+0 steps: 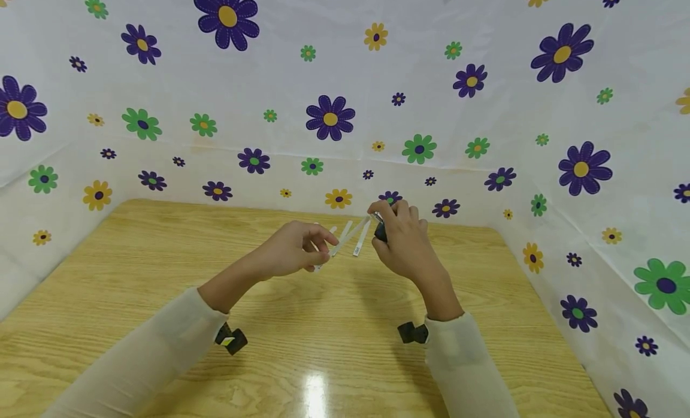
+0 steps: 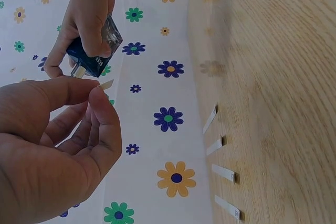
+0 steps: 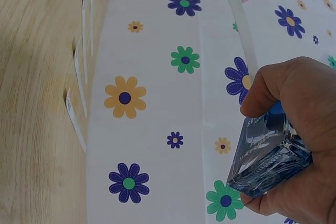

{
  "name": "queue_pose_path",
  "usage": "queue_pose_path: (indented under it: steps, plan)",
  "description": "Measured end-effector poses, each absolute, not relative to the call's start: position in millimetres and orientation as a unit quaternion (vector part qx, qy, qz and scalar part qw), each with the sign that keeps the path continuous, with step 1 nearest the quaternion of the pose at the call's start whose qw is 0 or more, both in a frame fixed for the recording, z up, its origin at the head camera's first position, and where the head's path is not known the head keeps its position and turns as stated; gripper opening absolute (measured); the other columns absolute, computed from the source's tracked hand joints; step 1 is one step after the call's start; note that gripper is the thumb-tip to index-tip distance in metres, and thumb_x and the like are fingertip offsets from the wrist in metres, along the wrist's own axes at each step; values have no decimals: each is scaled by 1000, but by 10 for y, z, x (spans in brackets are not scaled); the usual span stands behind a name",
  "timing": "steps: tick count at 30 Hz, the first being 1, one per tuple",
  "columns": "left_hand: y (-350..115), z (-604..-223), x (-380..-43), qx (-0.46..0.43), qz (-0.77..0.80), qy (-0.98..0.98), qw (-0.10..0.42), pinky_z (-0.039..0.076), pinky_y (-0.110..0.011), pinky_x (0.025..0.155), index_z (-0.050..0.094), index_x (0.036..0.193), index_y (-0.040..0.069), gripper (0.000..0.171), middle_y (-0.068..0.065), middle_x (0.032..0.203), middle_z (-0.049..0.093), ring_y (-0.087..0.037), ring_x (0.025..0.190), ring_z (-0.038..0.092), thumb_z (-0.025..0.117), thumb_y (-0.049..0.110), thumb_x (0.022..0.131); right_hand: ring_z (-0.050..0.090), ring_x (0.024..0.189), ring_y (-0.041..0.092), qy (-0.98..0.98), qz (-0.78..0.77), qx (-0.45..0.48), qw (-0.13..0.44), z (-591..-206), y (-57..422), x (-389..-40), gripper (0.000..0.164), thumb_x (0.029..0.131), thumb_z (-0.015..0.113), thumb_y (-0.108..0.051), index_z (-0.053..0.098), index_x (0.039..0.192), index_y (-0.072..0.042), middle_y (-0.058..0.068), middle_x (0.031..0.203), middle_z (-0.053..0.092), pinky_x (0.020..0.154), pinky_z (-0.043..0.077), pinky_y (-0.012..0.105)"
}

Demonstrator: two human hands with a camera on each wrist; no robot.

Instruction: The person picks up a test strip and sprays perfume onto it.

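Observation:
My left hand (image 1: pixel 299 247) pinches one end of a white paper test strip (image 3: pixel 240 19) between thumb and fingertip. The strip slants up toward my right hand (image 1: pixel 404 241), its far end close to the bottle's top. That right hand grips a blue glass perfume bottle (image 3: pixel 262 156), fingers wrapped round it and the bottle tilted. White lettering shows on its side in the right wrist view. In the left wrist view the perfume bottle (image 2: pixel 95 53) is just beyond the left fingertips. Part of the bottle is hidden by the right hand.
Several more white paper strips (image 2: pixel 223 172) lie spaced in a row on the wooden table (image 1: pixel 302 334), near its back edge. A white cloth with printed flowers (image 1: pixel 280 76) encloses the back and both sides. Small black devices (image 1: pixel 412 332) hang at both cuffs.

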State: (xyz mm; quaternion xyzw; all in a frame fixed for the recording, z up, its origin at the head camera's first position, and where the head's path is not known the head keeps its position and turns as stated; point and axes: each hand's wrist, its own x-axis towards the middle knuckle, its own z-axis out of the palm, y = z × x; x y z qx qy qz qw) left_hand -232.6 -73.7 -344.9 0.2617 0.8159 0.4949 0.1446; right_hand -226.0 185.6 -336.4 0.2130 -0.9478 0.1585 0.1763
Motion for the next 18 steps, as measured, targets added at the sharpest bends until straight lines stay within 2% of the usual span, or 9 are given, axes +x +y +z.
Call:
queue_pose_path:
  steps: [4,11,18]
  plan:
    - [-736,-3457,-2337,260,495,816,145,61,-36,72,68,126,3,28,-9,98,66,-21,82,69,68,6,98,45,100,39,-946,162,213,183,-3365,1852,-2261,50,91,63,-10,46,136,-23,21,117,49,75,39,52]
    - [-740,-3461,-2322,258,498,815,147,61,-45,77,69,125,7,26,-9,98,66,-22,83,70,68,7,98,46,101,39,-948,154,214,179,-3365,1850,-2269,49,92,65,-12,45,135,-24,21,119,50,76,40,52]
    - [-746,-3465,-2319,258,500,814,147,61,-41,75,69,124,8,26,-9,98,66,-22,82,69,69,6,98,46,102,38,-949,153,216,172,-3360,1860,-2271,48,92,64,-12,45,134,-24,21,118,50,76,40,53]
